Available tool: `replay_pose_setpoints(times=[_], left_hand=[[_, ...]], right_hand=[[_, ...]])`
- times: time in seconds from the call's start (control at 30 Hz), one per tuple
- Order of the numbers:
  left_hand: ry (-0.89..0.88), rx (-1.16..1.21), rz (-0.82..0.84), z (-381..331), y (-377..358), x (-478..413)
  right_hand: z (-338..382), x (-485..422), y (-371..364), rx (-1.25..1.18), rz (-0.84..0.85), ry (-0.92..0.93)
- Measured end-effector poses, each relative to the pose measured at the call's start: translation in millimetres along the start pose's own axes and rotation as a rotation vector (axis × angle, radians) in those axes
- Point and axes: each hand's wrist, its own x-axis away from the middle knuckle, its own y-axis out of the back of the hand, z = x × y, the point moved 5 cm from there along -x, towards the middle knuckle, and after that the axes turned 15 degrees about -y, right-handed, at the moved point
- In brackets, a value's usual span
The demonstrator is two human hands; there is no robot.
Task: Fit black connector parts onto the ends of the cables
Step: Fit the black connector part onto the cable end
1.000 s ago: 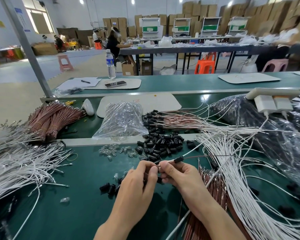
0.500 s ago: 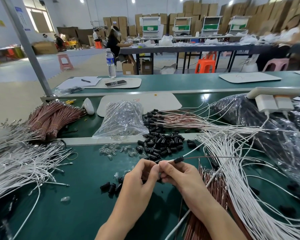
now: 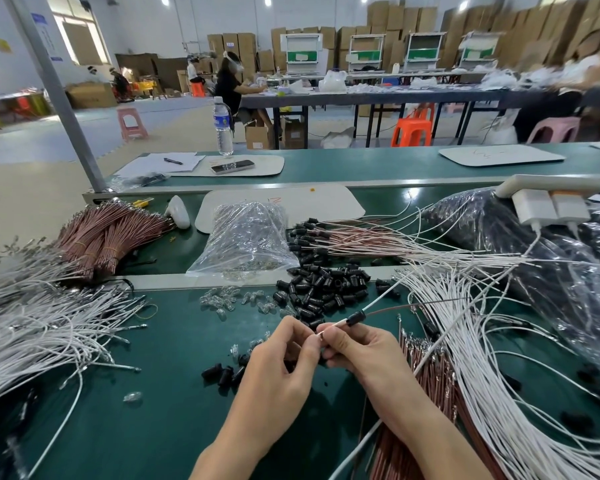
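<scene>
Left hand: the left hand [image 3: 284,362] has its fingers curled, and thumb and finger pinch the very tip of the white cable [image 3: 334,327]. I think this keeps the small end from wobbling.
Right hand: the right hand [image 3: 364,351] pinches the same cable just behind the tip. The two hands touch, so the short bit between them stays stiff.
Black connector part: one black connector part [image 3: 355,318] sits on the cable, just past the right fingertips. The white cable and a thin brown cable [image 3: 413,308] come out of its far side.
Under the right fingers: something dark shows there, but I cannot tell what it is.
Spare parts: the pile of black parts [image 3: 326,289] lies just beyond the hands on the green worktop [image 3: 153,410], probably for a quick grab.
Waiting cables: the heap of white cables [image 3: 465,341] runs beside the right arm, near enough to pick from.
Done cables: the capped cables [image 3: 326,237] lie farther back, black ends together, likely kept apart from the bare ones.
</scene>
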Motion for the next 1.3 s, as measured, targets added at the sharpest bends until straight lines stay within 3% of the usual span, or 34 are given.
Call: replay_pose_setpoints(times=[0.43,0.67,1.03,1.3], left_hand=[[-0.060,-0.200,0.035,-0.9,1.3,2.0],[-0.028,-0.144,0.010,0.4,-1.8,1.4],[0.085,0.134,-0.057,-4.7,-5.4,-1.5],[0.109,0.179,-0.126,-7.9,-4.2,-1.7]], right_hand=[[-0.2,2.1,0.5,0.099,0.012,0.017],[-5.1,-4.0,3.9,0.027,0.034,0.013],[-5.7,-5.9,6.2,-0.013,0.039,0.029],[-5.5,-5.7,4.1,-0.030,0.061,0.030]])
